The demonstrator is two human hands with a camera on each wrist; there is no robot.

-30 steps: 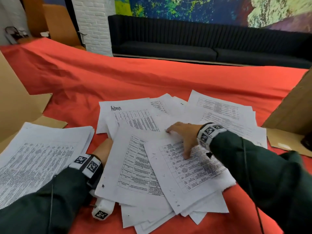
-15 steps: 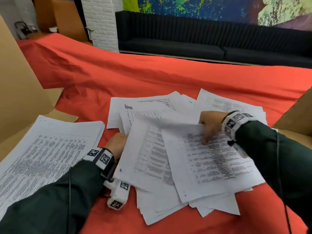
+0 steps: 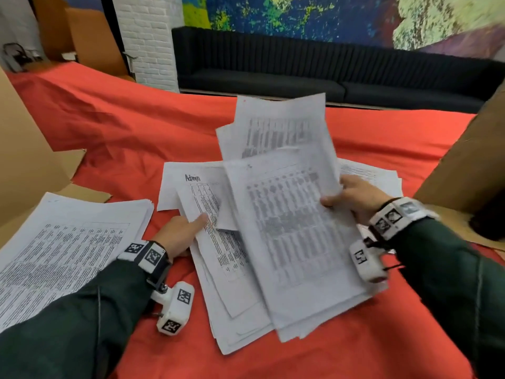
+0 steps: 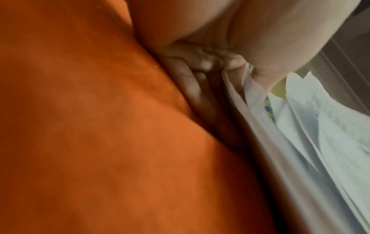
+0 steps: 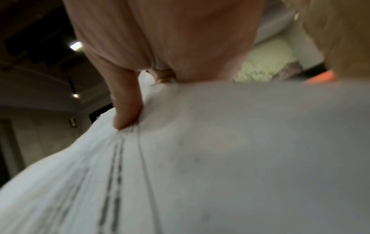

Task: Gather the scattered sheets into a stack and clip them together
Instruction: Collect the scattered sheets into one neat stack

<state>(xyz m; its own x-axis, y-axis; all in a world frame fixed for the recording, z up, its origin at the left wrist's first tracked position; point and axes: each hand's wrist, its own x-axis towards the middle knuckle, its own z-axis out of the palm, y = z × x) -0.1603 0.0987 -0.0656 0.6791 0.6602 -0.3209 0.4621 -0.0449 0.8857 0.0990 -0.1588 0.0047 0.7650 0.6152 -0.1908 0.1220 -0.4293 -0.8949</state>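
Note:
A loose pile of printed sheets [image 3: 289, 228] lies in the middle of the red cloth [image 3: 136, 127], fanned and uneven. My right hand [image 3: 352, 198] grips the right edge of the upper sheets and tilts them up off the pile; in the right wrist view its thumb [image 5: 126, 102] presses on the paper [image 5: 220, 158]. My left hand [image 3: 183, 233] holds the pile's left edge, thumb on top and fingers [image 4: 196, 82] under the sheets [image 4: 320, 142]. A sheet headed "Admin" [image 3: 196, 181] lies flat behind. No clip is in view.
A neat stack of printed paper [image 3: 68, 236] sits at the left on flattened cardboard [image 3: 24, 160]. Another cardboard panel [image 3: 464, 165] stands at the right, with a dark object [image 3: 489, 222] by it. A black sofa [image 3: 300, 77] runs along the far wall.
My right hand went from pressing flat on the pile to gripping its right edge and raising the upper sheets. My left hand's thumb has come up onto the left edge.

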